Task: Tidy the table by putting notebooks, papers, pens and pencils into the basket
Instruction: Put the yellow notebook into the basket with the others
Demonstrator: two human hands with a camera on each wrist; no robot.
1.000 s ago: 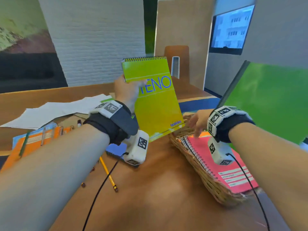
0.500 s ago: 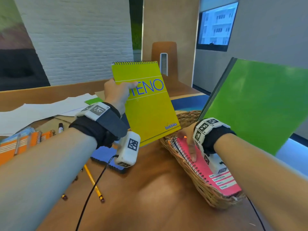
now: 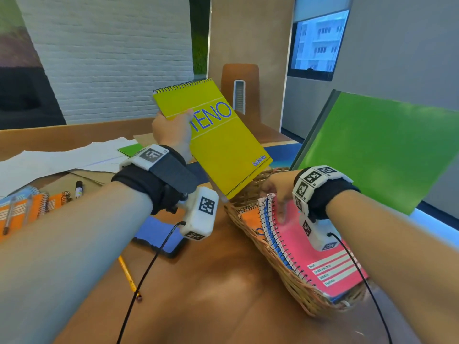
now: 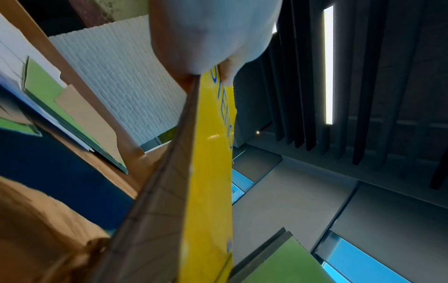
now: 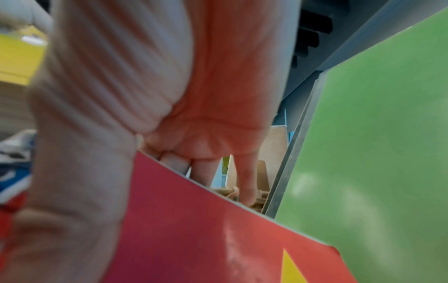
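Brown bench aside, the yellow steno notebook [image 3: 216,142], pinched near its spiral by the left hand [image 3: 173,131], hangs tilted over the basket [image 3: 280,266], where it could snag the pink notebook [image 3: 320,247] the right hand [image 3: 280,188] grips.

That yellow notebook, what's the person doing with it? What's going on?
A person is tidying a table. Their left hand holds the yellow notebook up over the wicker basket. Their right hand grips the pink notebook already in the basket, tipping it aside. Papers, a pencil and orange notebooks wait on the table.
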